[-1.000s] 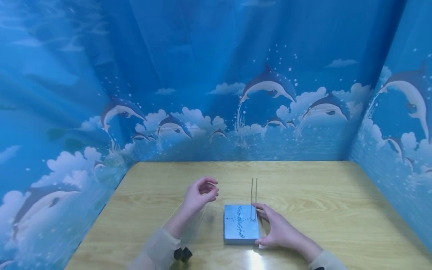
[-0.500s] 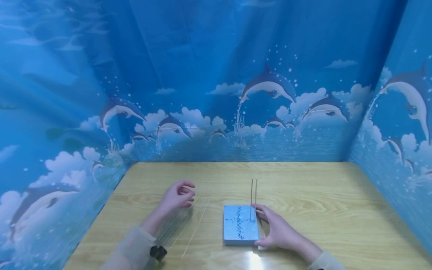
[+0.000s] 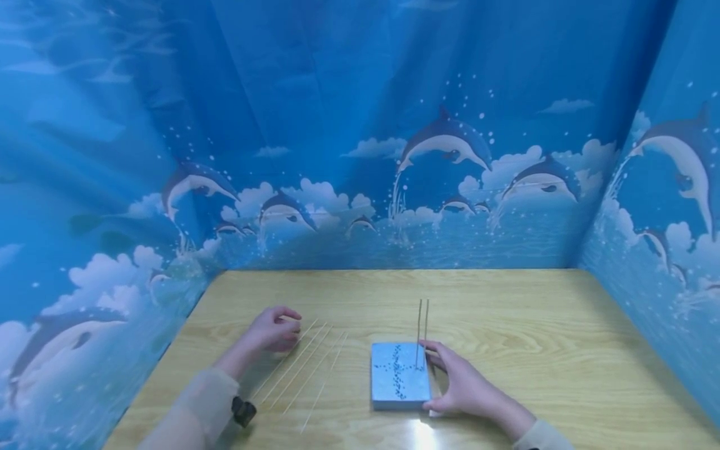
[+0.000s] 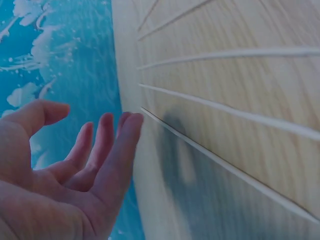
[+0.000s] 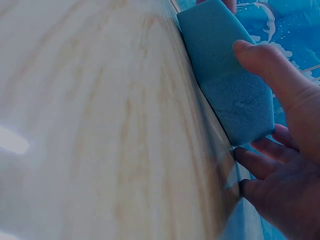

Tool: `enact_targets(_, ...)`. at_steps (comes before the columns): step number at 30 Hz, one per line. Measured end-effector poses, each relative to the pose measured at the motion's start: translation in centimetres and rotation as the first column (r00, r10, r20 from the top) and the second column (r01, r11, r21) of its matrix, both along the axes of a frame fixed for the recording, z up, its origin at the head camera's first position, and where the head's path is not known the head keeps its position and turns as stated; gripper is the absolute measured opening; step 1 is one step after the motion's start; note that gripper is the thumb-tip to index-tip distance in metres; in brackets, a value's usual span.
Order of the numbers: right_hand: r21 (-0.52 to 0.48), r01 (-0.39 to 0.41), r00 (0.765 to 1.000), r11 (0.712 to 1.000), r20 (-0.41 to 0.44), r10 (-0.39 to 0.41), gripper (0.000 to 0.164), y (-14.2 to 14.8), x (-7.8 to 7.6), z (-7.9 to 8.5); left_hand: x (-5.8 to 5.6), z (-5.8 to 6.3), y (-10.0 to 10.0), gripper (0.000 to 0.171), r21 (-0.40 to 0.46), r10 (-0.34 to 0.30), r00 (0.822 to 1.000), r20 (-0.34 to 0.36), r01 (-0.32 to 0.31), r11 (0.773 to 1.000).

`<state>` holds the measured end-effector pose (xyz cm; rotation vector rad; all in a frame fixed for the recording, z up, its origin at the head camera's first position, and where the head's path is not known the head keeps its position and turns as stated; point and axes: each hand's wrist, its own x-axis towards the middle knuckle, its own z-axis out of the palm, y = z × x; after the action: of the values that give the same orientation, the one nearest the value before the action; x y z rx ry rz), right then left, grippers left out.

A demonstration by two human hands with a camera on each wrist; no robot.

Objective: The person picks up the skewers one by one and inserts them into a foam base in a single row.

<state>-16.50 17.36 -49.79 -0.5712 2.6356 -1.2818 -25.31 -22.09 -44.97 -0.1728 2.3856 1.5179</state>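
A light blue foam block (image 3: 385,389) lies flat on the table, its top dotted with small dark holes in a cross-like pattern. Two thin sticks (image 3: 419,319) rise upright from its right side. My right hand (image 3: 464,382) grips the block's right edge, thumb at the near corner and fingers at the far one; the right wrist view shows the thumb pressed on the foam (image 5: 215,65). Several thin pale sticks (image 4: 260,118) lie fanned out on the left. Beside their far ends is my left hand (image 3: 275,330), fingers loosely bent, holding nothing, one fingertip close to a stick's tip.
The wood-grain table (image 3: 523,312) is enclosed at the back and sides by a blue curtain (image 3: 337,125) printed with dolphins. A small white piece (image 3: 434,413) shows under the right thumb. A dark device (image 3: 244,411) sits on the left wrist.
My left hand has moved left, away from the block, uncovering the sticks on the table. The right hand, the block and its upright sticks have stayed in place.
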Motion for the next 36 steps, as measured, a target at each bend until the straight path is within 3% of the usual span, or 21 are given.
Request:
enact_targets(6,0.001,-0.004,1.000,1.000,0.001,0.004,0.113,-0.1,0.1,0.1,-0.2,-1.0,-1.0,0.038,-0.048,-0.017,0.998,0.062,0.020,0.999)
enact_targets(19,0.012,0.007,1.000,1.000,0.005,-0.007,0.115,-0.1,0.1,0.0,-0.1,-0.7,-2.1,0.039,-0.020,-0.092,0.982,0.166,0.096,0.995)
enact_targets(26,0.006,0.012,1.000,1.000,0.011,-0.012,0.115,0.0,0.1,-0.1,-0.6,-0.4,-2.0,0.039,-0.088,-0.123,0.976,0.180,0.140,0.986)
enact_targets(36,0.000,0.008,1.000,1.000,0.009,-0.008,0.115,-0.1,0.0,0.1,-0.6,-0.5,-1.6,0.039,-0.116,-0.127,0.979,0.159,0.146,0.982)
